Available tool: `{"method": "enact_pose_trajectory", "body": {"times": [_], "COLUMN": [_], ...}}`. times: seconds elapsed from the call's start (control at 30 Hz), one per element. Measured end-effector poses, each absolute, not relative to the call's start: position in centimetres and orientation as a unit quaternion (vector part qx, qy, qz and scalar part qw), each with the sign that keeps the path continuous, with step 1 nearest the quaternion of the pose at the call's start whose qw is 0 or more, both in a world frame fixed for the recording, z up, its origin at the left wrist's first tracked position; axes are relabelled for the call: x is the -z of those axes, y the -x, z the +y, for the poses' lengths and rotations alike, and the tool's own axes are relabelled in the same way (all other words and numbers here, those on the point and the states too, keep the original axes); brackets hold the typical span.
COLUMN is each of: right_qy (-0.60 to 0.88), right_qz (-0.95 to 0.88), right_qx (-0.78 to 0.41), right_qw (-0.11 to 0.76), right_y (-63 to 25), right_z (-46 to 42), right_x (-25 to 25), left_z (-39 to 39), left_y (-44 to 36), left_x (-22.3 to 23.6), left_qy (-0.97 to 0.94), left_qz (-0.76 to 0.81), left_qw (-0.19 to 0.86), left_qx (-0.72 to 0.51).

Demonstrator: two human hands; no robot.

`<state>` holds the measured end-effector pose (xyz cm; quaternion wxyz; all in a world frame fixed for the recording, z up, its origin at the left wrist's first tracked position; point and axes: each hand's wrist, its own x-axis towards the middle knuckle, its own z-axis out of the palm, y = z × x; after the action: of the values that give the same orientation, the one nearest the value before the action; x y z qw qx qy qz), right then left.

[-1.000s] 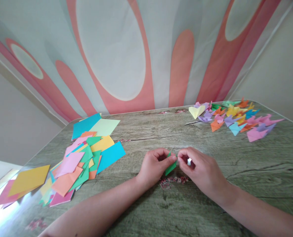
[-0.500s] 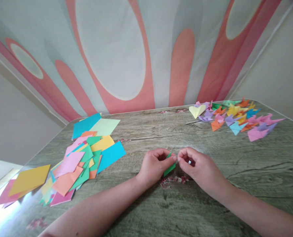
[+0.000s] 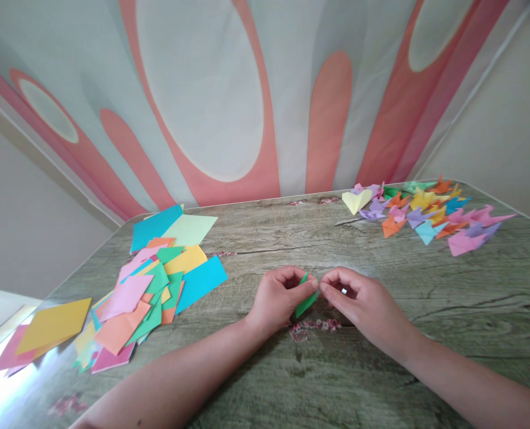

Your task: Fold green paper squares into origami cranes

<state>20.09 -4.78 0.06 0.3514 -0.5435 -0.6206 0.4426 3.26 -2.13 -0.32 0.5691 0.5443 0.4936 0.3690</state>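
Observation:
Over the near middle of the table, my left hand (image 3: 282, 298) pinches a small folded piece of green paper (image 3: 306, 304) between thumb and fingers. Part of the paper stands out above and below the thumb; the rest is hidden by the hand. My right hand (image 3: 360, 298) is closed in a pinch, its thumb and index fingertips right beside the left thumb tip at the paper's right side. Whatever lies between those right fingertips is too small or covered to make out.
Loose coloured paper sheets (image 3: 128, 295) lie in an overlapping pile on the left of the wood-grain table (image 3: 265, 238). Several folded paper figures (image 3: 421, 217) cluster at the back right, with a pale yellow heart-shaped one (image 3: 356, 202) beside them. A patterned pink-and-white backdrop (image 3: 202, 89) rises behind.
Both hands have shifted very slightly to the left at the fingertips, and the green paper has tilted a little. My right thumb looks straighter. The pile and the figures have not moved.

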Motion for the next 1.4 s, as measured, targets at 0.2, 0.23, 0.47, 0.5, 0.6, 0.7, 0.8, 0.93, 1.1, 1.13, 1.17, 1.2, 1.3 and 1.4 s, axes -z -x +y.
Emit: {"method": "enact_pose_trajectory", "body": {"times": [0.2, 0.23, 0.47, 0.5, 0.6, 0.7, 0.8, 0.93, 1.1, 1.13, 1.17, 1.2, 1.3, 1.4], "right_qy": [0.543, 0.543, 0.551, 0.552, 0.556, 0.549, 0.541, 0.548, 0.548, 0.547, 0.546, 0.544, 0.543, 0.544], "right_qz": [-0.620, -0.621, -0.627, -0.624, -0.607, -0.597, -0.609, -0.630, -0.642, -0.647, -0.652, -0.656, -0.663, -0.662], "right_qx": [-0.433, -0.431, -0.396, -0.396, -0.405, -0.423, -0.420, -0.387, -0.383, -0.379, -0.375, -0.370, -0.362, -0.370], "right_qw": [0.366, 0.366, 0.382, 0.386, 0.398, 0.404, 0.400, 0.390, 0.375, 0.372, 0.370, 0.369, 0.366, 0.359], "right_y": [-20.0, -19.9, -19.7, -19.8, -20.2, -20.6, -20.8, -20.8, -20.9, -21.0, -21.0, -21.0, -21.0, -21.0], "right_z": [-4.8, -4.9, -4.8, -4.8, -4.5, -4.1, -3.8, -3.7, -3.8, -3.8, -3.8, -3.7, -3.7, -3.7], "right_x": [0.2, 0.3, 0.1, 0.1, 0.1, 0.4, 0.8, 1.0, 0.9, 0.8, 0.8, 0.7, 0.5, 0.5], "left_z": [-2.2, -2.2, -2.2, -2.2, -1.9, -1.7, -1.5, -1.5, -1.4, -1.4, -1.4, -1.4, -1.5, -1.5], "left_y": [-3.3, -3.4, -3.5, -3.4, -3.2, -3.0, -2.9, -3.0, -2.9, -2.8, -2.8, -2.8, -2.8, -2.8], "left_x": [0.3, 0.3, 0.1, 0.1, 0.4, 0.8, 0.9, 1.0, 1.1, 1.1, 1.1, 1.1, 0.9, 0.8], "left_qy": [-0.537, -0.536, -0.540, -0.535, -0.525, -0.533, -0.544, -0.550, -0.566, -0.570, -0.574, -0.577, -0.582, -0.585], "left_qz": [0.495, 0.496, 0.493, 0.485, 0.463, 0.467, 0.477, 0.490, 0.496, 0.498, 0.500, 0.502, 0.506, 0.510], "left_qw": [0.576, 0.577, 0.577, 0.589, 0.623, 0.620, 0.607, 0.594, 0.579, 0.575, 0.571, 0.568, 0.561, 0.556], "left_qx": [-0.367, -0.367, -0.363, -0.362, -0.349, -0.336, -0.329, -0.324, -0.313, -0.311, -0.308, -0.306, -0.300, -0.298]}}
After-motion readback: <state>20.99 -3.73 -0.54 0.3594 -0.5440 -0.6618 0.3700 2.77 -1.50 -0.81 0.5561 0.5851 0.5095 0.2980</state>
